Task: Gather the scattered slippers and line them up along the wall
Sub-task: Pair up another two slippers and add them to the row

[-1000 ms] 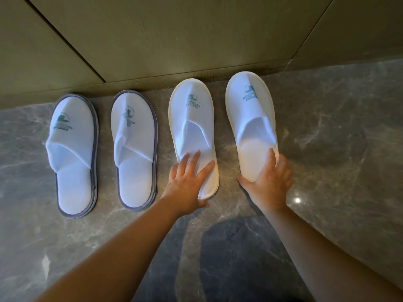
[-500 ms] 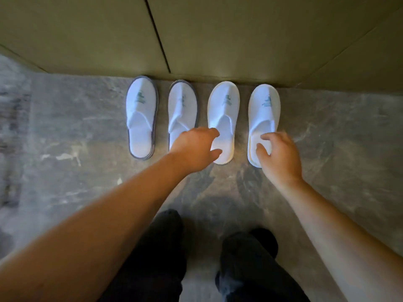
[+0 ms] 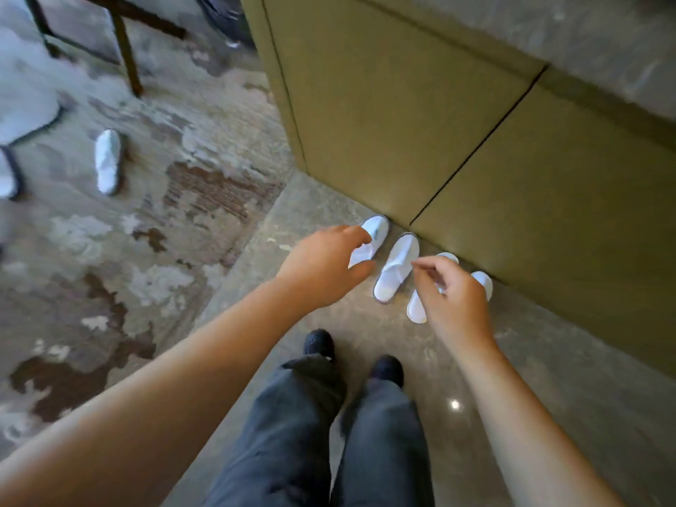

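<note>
Several white slippers stand in a row on the marble floor, toes against the olive wall panel (image 3: 402,115). A grey-edged slipper (image 3: 376,232) is partly behind my left hand (image 3: 325,267). A second grey-edged slipper (image 3: 395,268) shows whole. A white-edged slipper (image 3: 417,307) and the rightmost slipper (image 3: 484,281) are largely hidden by my right hand (image 3: 451,298). Both hands hover above the row, fingers loosely curled, holding nothing. One more white slipper (image 3: 108,161) lies alone on the patterned carpet far left.
My legs in dark trousers and black shoes (image 3: 319,343) stand on the marble behind the row. A patterned carpet (image 3: 128,232) covers the left. Dark furniture legs (image 3: 124,45) and a white object (image 3: 22,104) stand at the top left.
My hands have lifted off the two right slippers and pulled back. I have risen and turned left, so the row looks smaller and the carpet with a stray slipper has come into view.
</note>
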`<state>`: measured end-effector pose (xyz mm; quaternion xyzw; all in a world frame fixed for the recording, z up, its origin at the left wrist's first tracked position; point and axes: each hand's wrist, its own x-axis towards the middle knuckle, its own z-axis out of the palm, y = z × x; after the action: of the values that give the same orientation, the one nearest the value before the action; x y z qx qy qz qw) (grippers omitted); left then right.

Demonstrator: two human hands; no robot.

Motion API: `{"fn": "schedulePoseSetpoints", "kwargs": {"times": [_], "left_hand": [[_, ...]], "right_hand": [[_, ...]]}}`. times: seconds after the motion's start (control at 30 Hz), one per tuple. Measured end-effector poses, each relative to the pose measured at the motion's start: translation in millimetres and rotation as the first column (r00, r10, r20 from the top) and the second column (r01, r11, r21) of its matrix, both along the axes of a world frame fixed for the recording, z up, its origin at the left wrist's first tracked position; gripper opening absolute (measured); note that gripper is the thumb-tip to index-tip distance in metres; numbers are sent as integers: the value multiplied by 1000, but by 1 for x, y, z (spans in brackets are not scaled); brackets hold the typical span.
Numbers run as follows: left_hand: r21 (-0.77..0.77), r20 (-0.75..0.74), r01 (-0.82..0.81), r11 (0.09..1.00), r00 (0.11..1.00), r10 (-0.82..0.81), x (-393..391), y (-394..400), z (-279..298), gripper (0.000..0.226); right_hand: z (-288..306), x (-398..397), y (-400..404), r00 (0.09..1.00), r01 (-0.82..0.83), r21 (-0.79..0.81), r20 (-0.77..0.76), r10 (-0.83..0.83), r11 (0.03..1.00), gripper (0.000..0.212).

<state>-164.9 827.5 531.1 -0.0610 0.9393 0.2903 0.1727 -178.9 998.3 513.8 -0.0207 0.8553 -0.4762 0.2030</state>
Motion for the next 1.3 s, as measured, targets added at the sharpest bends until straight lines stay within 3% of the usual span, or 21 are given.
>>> {"fn": "schedulePoseSetpoints", "kwargs": {"times": [0.17, 0.27, 0.4, 0.53, 0.7, 0.8, 0.87, 1.13, 1.3], "left_hand": [[3, -61, -247, 969, 967, 246, 34, -36, 51, 38], [-6, -87, -427, 904, 901, 425, 54, -53, 67, 37], [8, -102, -652, 759, 754, 649, 92, -80, 81, 36], [-12, -124, -815, 579, 576, 808, 141, -118, 87, 34], [21, -129, -946, 324, 319, 939, 197, -181, 75, 32], [31, -122, -975, 221, 215, 969, 215, -236, 64, 30], [31, -120, -978, 207, 202, 972, 220, -286, 62, 31], [18, -229, -956, 291, 280, 932, 196, -509, 100, 35], [45, -253, -966, 254, 235, 939, 181, -621, 93, 34]], "right_hand": [[41, 7, -32, 977, -213, -8, 7, 213, 977, 15], [54, -3, -52, 936, -351, -16, 2, 351, 936, 14], [70, -18, -110, 831, -556, -27, -49, 554, 831, 14], [91, -16, -199, 670, -739, -64, -174, 722, 671, 13], [109, 8, -325, 485, -872, -83, -278, 829, 482, 11], [105, 23, -398, 403, -911, -38, -294, 867, 411, 11], [99, 27, -444, 379, -915, 24, -285, 881, 402, 13], [95, 5, -586, 439, -890, 53, -174, 882, 453, 21], [74, -7, -693, 452, -888, 26, -126, 883, 459, 17]]}}
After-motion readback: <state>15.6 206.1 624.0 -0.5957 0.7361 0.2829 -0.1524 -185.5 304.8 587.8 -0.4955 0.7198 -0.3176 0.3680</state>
